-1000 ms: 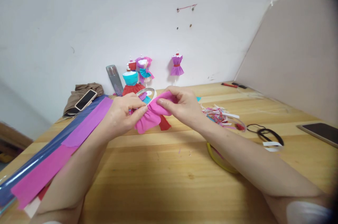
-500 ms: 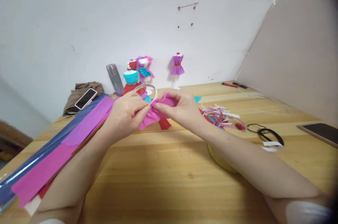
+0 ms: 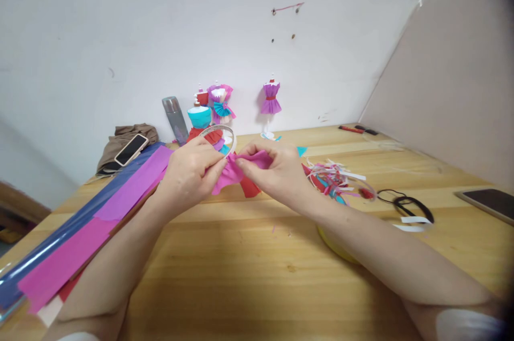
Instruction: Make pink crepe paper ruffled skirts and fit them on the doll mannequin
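Observation:
Both hands hold a gathered strip of pink crepe paper point(image 3: 227, 179) above the table. My left hand point(image 3: 190, 171) pinches its left part between thumb and fingers, together with a thin whitish strip point(image 3: 233, 140) that arches up in a loop. My right hand point(image 3: 281, 172) is closed on the paper's right end, just beside the left fingertips. Small folds show in the paper between the hands. Behind it, a piece of red paper point(image 3: 250, 188) peeks out below.
Small dress forms in paper dresses, one in purple point(image 3: 271, 99), stand by the wall near a bottle point(image 3: 175, 119). Crepe strips point(image 3: 132, 184) lie at left with a phone point(image 3: 131, 149). Paper scraps point(image 3: 335, 177), a black cord point(image 3: 413, 207) and another phone point(image 3: 485, 203) are at right.
The right fingers have shifted slightly along the crepe paper, and its gathered part hangs a little differently. The whitish loop has moved slightly left. Both hands keep their hold.

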`<action>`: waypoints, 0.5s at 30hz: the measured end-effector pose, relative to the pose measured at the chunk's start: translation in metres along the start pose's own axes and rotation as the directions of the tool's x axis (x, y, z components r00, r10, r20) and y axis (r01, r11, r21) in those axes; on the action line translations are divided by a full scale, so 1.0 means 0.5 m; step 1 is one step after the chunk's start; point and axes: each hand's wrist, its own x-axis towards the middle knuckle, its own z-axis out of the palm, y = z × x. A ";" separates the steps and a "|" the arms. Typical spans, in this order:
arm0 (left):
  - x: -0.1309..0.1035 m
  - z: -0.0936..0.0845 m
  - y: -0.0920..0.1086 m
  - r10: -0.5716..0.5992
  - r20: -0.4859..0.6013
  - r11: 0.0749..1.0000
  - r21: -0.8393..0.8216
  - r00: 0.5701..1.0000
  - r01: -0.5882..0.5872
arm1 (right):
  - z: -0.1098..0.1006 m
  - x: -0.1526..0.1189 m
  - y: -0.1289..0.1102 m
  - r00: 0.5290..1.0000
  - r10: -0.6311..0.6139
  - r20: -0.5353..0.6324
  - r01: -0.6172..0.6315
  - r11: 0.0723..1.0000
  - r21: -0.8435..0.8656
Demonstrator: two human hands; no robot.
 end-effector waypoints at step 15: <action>0.001 -0.010 0.000 -0.051 0.032 0.986 -0.156 0.998 0.056 | -0.004 0.015 0.008 0.997 0.072 0.020 -0.073 0.994 0.087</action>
